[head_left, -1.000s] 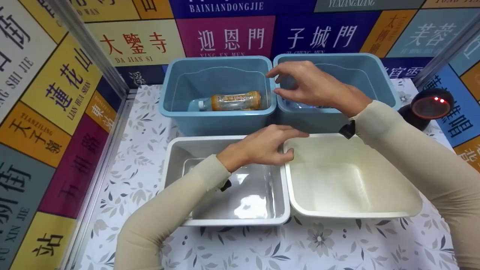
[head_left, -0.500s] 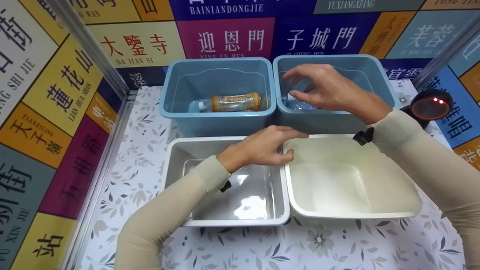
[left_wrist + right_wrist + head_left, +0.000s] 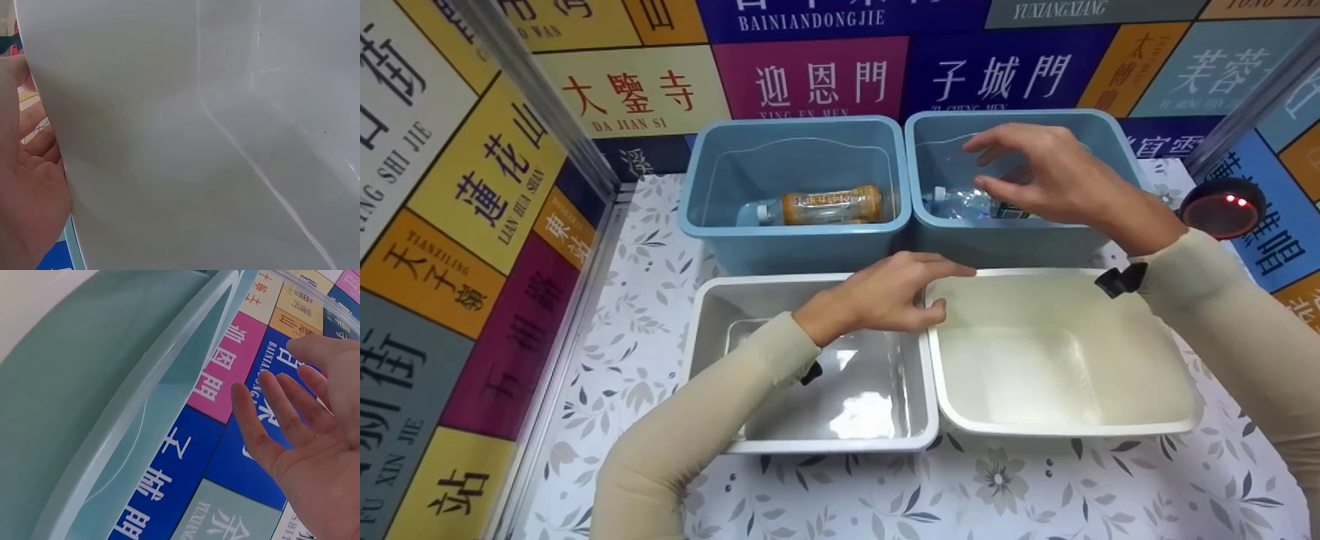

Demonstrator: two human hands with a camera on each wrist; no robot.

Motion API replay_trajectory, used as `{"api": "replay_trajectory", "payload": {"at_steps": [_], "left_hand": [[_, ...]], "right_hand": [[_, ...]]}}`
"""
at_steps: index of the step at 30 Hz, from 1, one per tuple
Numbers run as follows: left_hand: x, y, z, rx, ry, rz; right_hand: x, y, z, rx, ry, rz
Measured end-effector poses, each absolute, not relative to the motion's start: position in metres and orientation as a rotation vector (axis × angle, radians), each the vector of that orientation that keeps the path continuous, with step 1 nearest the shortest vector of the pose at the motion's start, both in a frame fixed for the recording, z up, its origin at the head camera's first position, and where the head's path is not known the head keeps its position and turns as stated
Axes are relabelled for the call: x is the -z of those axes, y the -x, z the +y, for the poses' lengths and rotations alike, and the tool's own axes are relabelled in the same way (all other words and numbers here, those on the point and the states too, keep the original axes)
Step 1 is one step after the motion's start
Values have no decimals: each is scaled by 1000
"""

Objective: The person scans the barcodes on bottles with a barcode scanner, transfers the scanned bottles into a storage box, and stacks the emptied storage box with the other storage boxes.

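Note:
My right hand (image 3: 1054, 169) hovers over the right blue bin (image 3: 1027, 234), thumb and fingers apart with nothing between them. The right wrist view shows the same hand (image 3: 306, 433) with loosely spread fingers, above the bin's rim. Partly behind it, a clear plastic bottle (image 3: 971, 201) with a white cap lies in that bin. My left hand (image 3: 885, 294) is at the adjoining rims of the grey bin (image 3: 810, 445) and the cream bin (image 3: 1065, 430), fingers relaxed. From the left wrist, the left hand (image 3: 34, 191) appears beside a pale bin wall.
Inside the left blue bin (image 3: 795, 234) lies a bottle with an orange label (image 3: 832, 204). A black round device (image 3: 1222, 206) with red lights stands at the right. Panels printed with characters (image 3: 810, 75) enclose the back and sides of the floral-covered table (image 3: 997, 487).
My right hand has shifted rightward from the gap between the blue bins to over the right one, exposing more of the clear bottle. The left hand stays put.

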State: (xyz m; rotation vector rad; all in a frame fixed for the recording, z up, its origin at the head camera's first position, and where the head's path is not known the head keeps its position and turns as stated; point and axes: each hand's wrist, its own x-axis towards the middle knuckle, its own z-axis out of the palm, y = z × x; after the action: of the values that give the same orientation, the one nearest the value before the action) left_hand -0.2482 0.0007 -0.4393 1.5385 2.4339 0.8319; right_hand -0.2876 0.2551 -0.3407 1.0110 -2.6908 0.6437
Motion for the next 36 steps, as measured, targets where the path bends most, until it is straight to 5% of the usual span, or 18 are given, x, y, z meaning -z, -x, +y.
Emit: {"api": "replay_trajectory", "payload": {"at_steps": [36], "left_hand": [[439, 247, 2, -830, -1521, 2438]], "right_hand": [[351, 239, 331, -604, -757, -2778]]}}
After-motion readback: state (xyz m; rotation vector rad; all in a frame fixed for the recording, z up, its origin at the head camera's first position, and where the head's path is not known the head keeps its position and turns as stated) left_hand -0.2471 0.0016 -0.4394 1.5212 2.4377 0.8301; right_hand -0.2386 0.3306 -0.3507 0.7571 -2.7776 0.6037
